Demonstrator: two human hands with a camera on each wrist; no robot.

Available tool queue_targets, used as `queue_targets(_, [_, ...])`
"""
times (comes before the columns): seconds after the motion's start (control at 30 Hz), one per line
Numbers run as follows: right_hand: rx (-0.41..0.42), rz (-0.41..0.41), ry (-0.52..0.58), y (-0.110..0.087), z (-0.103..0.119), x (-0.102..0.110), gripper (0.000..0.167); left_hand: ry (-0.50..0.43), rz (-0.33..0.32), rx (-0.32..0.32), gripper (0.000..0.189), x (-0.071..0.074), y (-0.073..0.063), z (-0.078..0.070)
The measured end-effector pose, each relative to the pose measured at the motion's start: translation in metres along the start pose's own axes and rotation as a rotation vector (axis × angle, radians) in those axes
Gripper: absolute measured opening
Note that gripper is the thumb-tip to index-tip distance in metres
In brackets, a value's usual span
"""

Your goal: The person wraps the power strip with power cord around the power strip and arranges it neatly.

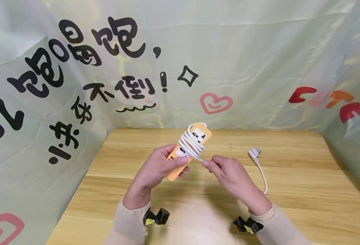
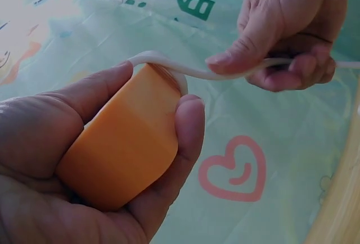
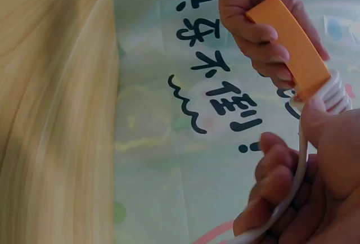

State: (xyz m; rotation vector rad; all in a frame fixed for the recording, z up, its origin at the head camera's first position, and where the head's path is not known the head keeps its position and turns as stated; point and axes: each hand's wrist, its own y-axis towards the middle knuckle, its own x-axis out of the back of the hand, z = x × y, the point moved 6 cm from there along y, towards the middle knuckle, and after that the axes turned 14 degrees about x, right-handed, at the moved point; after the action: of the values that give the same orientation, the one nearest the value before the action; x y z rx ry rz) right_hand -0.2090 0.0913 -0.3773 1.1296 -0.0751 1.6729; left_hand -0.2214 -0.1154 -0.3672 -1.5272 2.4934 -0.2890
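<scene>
The wooden table (image 1: 106, 194) lies beneath both hands, with the orange power strip (image 1: 181, 153) raised above it. The lower end of the strip is gripped between the thumb and curled fingers of the left hand (image 1: 158, 166). If the cord were pulled hard, the strip could be twisted in this grip, since it is held near one end only.

By the right hand (image 1: 232, 172), the running white cord (image 2: 197, 74) is pinched under the thumb and led across bent fingers. Should that pinch be eased, tension would be lost and the coils (image 1: 192, 143) slackened. These are bunched just beyond the left thumb, towards the strip's far end, over which the outermost turns might be slipped if tugged outward.

The white plug (image 1: 254, 154) is left on the table beyond the right fingers, well apart from them. It could be dragged or knocked, should its cord be drawn in too sharply.
</scene>
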Motion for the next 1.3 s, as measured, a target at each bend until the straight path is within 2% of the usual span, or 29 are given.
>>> queue_targets(0.1, [-0.006, 0.012, 0.077, 0.000, -0.002, 0.004, 0.031, -0.018, 0.011, -0.008, 0.040, -0.001, -0.001, -0.001])
queue_targets(0.23, [0.027, 0.100, 0.222, 0.000, 0.000, 0.009, 0.023, -0.040, 0.023, -0.016, 0.041, -0.001, -0.001, -0.003])
queue_targets(0.33, [0.025, 0.146, 0.266, -0.001, -0.001, 0.012, 0.020, -0.040, 0.038, -0.015, 0.041, -0.002, -0.003, -0.003])
queue_targets(0.47, [0.002, 0.114, 0.153, 0.002, -0.005, 0.012, 0.016, -0.008, 0.074, -0.016, 0.038, -0.007, -0.005, -0.004])
queue_targets(0.67, [-0.088, 0.049, -0.046, 0.003, -0.013, 0.012, 0.034, -0.011, 0.086, -0.035, 0.040, -0.005, -0.009, -0.006])
queue_targets(0.73, [-0.087, 0.035, -0.050, 0.003, -0.013, 0.014, 0.034, -0.038, 0.081, -0.042, 0.040, -0.003, -0.009, -0.007])
queue_targets(0.9, [-0.046, 0.041, 0.050, 0.002, -0.011, 0.015, 0.021, -0.156, 0.083, -0.079, 0.035, 0.001, -0.008, -0.009])
queue_targets(0.97, [-0.039, 0.046, 0.055, 0.002, -0.012, 0.014, 0.021, -0.171, 0.087, -0.081, 0.036, 0.001, -0.007, -0.009])
queue_targets(1.1, [-0.059, 0.043, -0.022, 0.003, -0.017, 0.009, 0.025, -0.100, 0.113, -0.063, 0.043, -0.004, -0.008, -0.008])
queue_targets(1.3, [-0.174, 0.098, -0.263, 0.000, -0.033, 0.005, 0.043, -0.004, 0.238, -0.044, 0.042, -0.020, -0.008, -0.003])
